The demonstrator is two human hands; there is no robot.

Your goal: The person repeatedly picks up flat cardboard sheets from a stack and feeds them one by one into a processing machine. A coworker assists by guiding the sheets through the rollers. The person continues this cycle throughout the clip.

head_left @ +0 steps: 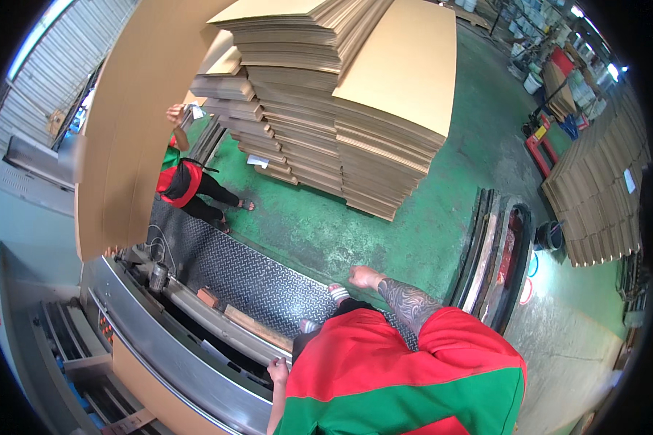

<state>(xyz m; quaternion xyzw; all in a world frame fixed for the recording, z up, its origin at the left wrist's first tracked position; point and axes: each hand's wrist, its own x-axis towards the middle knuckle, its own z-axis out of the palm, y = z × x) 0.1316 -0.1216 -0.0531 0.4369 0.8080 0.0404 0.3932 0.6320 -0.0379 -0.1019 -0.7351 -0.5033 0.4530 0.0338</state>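
My left hand [278, 370] is beside the machine's long metal rail [225, 322], fingers curled and nothing visible in them. Out in front of my body, above the edge of the diamond-plate step [250, 272], my tattooed right arm ends in my right hand [365, 277], closed with no object showing. A co-worker at the left, mostly hidden, holds up a large cardboard sheet [127, 130]. One co-worker's hand [175, 114] shows by its right edge, and fingertips show under its lower edge.
Tall stacks of flat cardboard [384, 156] stand ahead on the green floor. A wooden strip [257, 328] and a small brown block [207, 298] lie along the machine. To the right are long upright boards [486, 254], more cardboard stacks [595, 188] and a red pallet jack [540, 152].
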